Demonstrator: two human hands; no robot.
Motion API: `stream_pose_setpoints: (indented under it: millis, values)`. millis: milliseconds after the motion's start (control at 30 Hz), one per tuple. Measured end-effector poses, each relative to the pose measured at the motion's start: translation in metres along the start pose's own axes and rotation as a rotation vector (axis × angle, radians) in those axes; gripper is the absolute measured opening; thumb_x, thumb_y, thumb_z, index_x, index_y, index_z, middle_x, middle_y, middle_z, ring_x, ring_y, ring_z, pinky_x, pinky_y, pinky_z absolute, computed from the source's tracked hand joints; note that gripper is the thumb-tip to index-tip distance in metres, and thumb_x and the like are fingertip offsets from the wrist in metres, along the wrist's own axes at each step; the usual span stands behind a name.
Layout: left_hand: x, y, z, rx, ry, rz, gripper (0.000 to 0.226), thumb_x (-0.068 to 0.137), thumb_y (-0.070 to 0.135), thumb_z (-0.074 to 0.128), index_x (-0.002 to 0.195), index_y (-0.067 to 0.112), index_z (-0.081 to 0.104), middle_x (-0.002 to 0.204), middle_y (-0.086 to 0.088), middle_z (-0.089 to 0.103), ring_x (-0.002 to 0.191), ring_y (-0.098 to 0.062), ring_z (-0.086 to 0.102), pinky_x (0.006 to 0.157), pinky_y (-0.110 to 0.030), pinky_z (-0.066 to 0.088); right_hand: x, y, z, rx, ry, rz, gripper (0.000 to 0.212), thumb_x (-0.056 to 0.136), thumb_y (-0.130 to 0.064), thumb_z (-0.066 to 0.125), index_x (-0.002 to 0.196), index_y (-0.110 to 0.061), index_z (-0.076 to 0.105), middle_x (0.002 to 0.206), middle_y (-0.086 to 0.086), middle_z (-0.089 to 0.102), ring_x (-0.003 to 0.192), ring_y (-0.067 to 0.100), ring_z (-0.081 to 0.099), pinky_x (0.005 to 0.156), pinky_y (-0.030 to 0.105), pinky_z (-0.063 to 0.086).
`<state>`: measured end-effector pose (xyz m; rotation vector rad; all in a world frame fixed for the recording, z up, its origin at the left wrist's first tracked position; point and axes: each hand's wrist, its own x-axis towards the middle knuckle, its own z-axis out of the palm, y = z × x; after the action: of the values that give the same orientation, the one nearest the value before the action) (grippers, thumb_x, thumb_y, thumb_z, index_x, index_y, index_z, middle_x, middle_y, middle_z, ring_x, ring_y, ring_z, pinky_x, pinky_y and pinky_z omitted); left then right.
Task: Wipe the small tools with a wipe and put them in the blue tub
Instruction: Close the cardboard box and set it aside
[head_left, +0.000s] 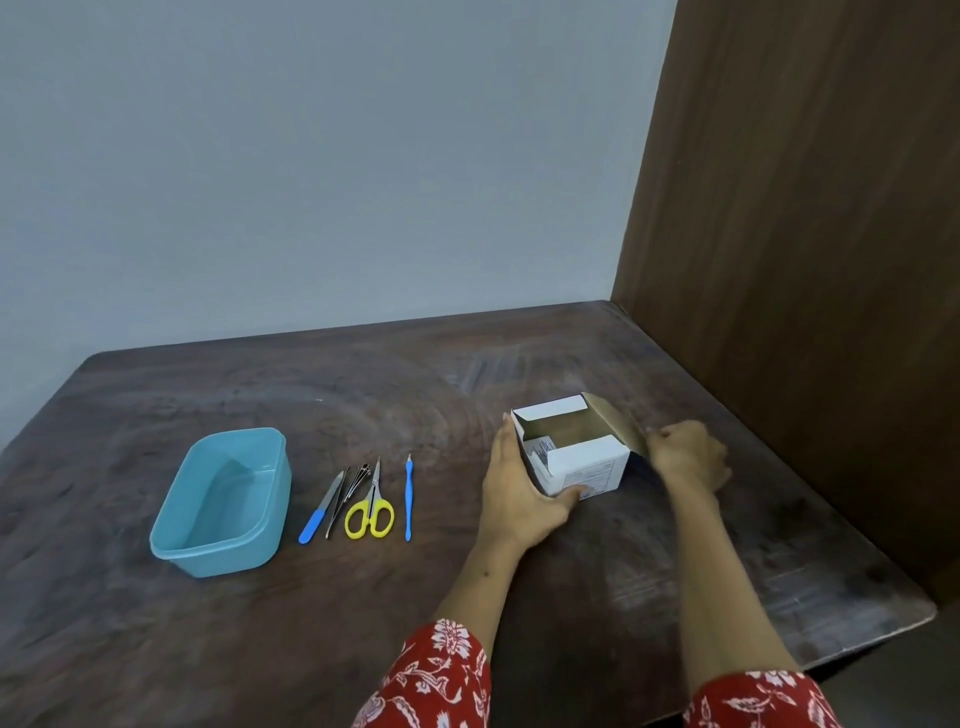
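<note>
Five small tools lie in a neat row on the dark wooden table (260, 649), well to the left of the left hand (514, 493). Closest to that hand is a thin blue stick tool (409, 499) with a pale tip. Next come scissors (370, 512) with yellow handles and closed steel blades, then a dark metal nipper (358, 480), slim tweezers (337, 506), and a metal file (320, 509) with a blue handle. All of them point away from the person, and they are close together, some maybe touching; I cannot tell exactly.

Just beyond the file stands the blue tub (166, 525), farthest from the hands. It is a light blue plastic box with round corners, and nothing is seen inside.

Between the two hands sits a small white carton (582, 467) with small print on its front. The top flaps are open and some folded paper or packets show inside. The left hand is open wide around the carton's left side, with the thumb on the front face. The right hand (685, 457) is a little blurred; its fingers are bent at the brown flap (615, 423) on the right side, but whether they pinch it I cannot tell.

Both sleeves (436, 680) are red with white flowers.
</note>
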<state>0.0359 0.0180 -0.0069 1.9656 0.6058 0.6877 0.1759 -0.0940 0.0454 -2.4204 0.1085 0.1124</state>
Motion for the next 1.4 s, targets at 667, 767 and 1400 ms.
stream_pose_setpoints:
  millis: [667, 767, 1400]
  values:
    - [-0.001, -0.001, -0.001, -0.012, 0.008, 0.067, 0.109, 0.051, 0.04, 0.084, 0.141, 0.013, 0.029, 0.132, 0.002, 0.047, 0.119, -0.007, 0.048, 0.102, -0.029, 0.042, -0.044, -0.059, 0.004, -0.292, -0.201, -0.529, 0.016, 0.079, -0.004, 0.058, 0.086, -0.009, 0.072, 0.093, 0.01, 0.069, 0.087, 0.026, 0.063, 0.076, 0.03, 0.054]
    - [0.0, 0.001, -0.001, -0.015, -0.002, 0.049, 0.113, 0.052, 0.037, 0.086, 0.144, 0.012, 0.025, 0.137, 0.0, 0.044, 0.123, -0.008, 0.045, 0.105, -0.028, 0.039, -0.044, -0.054, 0.012, -0.379, -0.254, -0.523, 0.018, 0.076, -0.002, 0.061, 0.09, -0.007, 0.071, 0.097, 0.012, 0.069, 0.09, 0.028, 0.063, 0.077, 0.032, 0.055]
    - [0.001, -0.001, -0.001, -0.014, 0.003, 0.055, 0.11, 0.052, 0.043, 0.08, 0.143, 0.012, 0.026, 0.139, -0.001, 0.042, 0.128, -0.012, 0.042, 0.108, -0.031, 0.036, -0.057, -0.07, 0.019, -0.688, -0.301, -0.498, 0.03, 0.088, -0.006, 0.051, 0.118, -0.006, 0.053, 0.127, 0.011, 0.054, 0.115, 0.026, 0.053, 0.084, 0.03, 0.045]
